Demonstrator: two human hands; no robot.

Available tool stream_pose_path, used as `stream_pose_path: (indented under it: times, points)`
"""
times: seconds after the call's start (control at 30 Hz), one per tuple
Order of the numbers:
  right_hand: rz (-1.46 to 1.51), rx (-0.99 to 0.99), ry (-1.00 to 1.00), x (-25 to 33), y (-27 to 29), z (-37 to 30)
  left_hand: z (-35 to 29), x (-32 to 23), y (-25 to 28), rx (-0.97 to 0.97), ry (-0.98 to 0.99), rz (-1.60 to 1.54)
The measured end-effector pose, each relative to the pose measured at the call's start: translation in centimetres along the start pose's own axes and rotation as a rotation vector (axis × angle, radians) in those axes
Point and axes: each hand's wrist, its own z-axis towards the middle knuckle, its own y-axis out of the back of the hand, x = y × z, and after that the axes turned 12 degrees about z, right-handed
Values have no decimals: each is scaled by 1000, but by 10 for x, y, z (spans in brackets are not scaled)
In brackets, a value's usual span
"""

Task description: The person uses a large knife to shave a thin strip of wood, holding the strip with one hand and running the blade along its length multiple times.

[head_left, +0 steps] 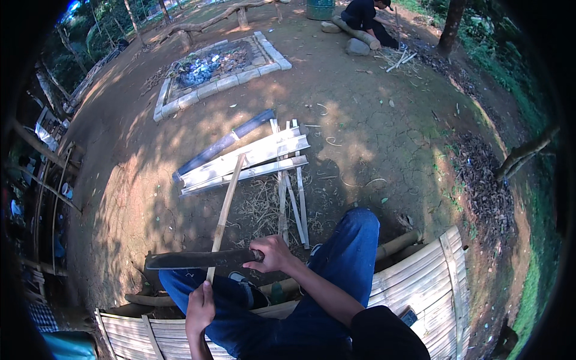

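Note:
My right hand (269, 254) is closed round the handle of a machete (198, 260), whose broad dark blade points left. The blade lies across a long bamboo strip (227, 204), seemingly against it. Below the blade, my left hand (200, 305) grips the strip's near end, thumb along it. The strip slopes away from me, its far end over split bamboo halves (246, 157) with pale insides up. Beside them lies a dark uncut bamboo pole (223, 144). Several narrow bamboo strips (293, 204) and curly shavings (261, 210) lie on the ground by my knees.
I sit on a slatted bamboo bench (420, 288) with a phone (408, 316) on it. Ahead is a block-edged fire pit (207, 90) with ash. At the far right another person (363, 21) sits by a log (357, 33) and a rock (357, 47). A branch (528, 153) juts in at right.

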Motion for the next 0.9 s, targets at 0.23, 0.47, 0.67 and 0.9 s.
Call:
stream_pose_path:
  times: [0.23, 0.47, 0.67, 0.9]
  points:
    - [29, 94, -42, 7, -6, 1, -2, -14, -9, 51, 22, 74]
    - [34, 154, -58, 10, -8, 4, 4, 1, -22, 53, 40, 89]
    - [-65, 183, -165, 18, 3, 10, 13, -19, -23, -16, -54, 33]
    - [-220, 360, -162, 28, 46, 42, 29, -41, -22, -144, -112, -8]
